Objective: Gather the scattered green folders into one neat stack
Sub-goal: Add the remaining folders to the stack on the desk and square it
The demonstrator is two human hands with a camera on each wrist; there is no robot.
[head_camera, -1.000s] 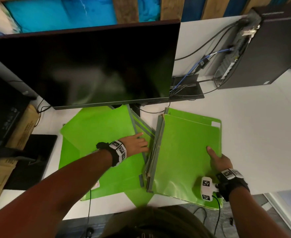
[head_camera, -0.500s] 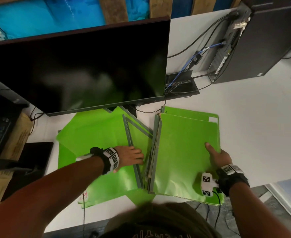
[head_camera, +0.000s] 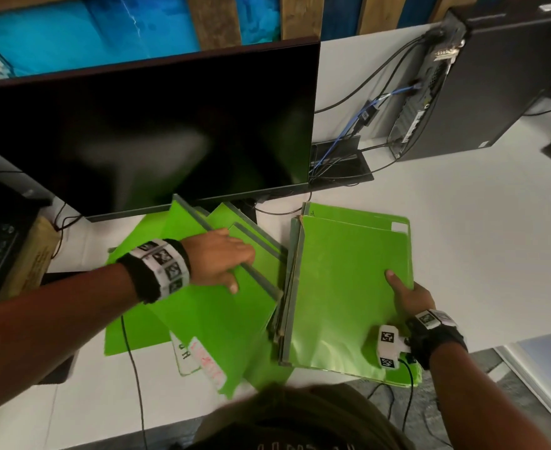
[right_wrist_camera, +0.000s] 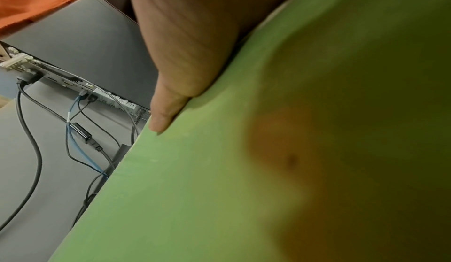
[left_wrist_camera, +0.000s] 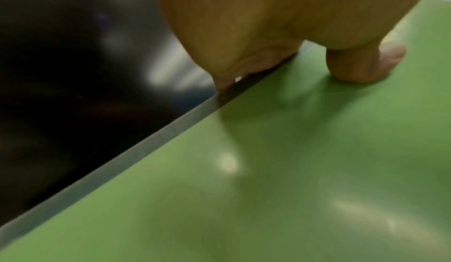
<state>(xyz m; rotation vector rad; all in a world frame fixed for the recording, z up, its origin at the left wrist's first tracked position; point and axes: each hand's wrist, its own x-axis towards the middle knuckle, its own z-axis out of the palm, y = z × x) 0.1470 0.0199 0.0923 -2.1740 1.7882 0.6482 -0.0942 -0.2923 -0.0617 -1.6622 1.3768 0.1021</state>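
My left hand (head_camera: pixel 217 259), mid-frame, grips a loose glossy green plastic folder (head_camera: pixel 222 306) by its grey spine to lift it; right hand (head_camera: pixel 408 295), lower right, thumb atop, clamps the squared green folder stack (head_camera: pixel 342 287) so it won't slide.

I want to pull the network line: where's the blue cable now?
Head view, upper right: the blue cable runs from the computer tower's rear panel down to the desk's cable box, right of the monitor.

Bright green folders (head_camera: pixel 348 287) with grey spines, white bench (head_camera: pixel 478 238), black monitor (head_camera: pixel 137 134) (one blue cable (head_camera: pixel 353 126)).
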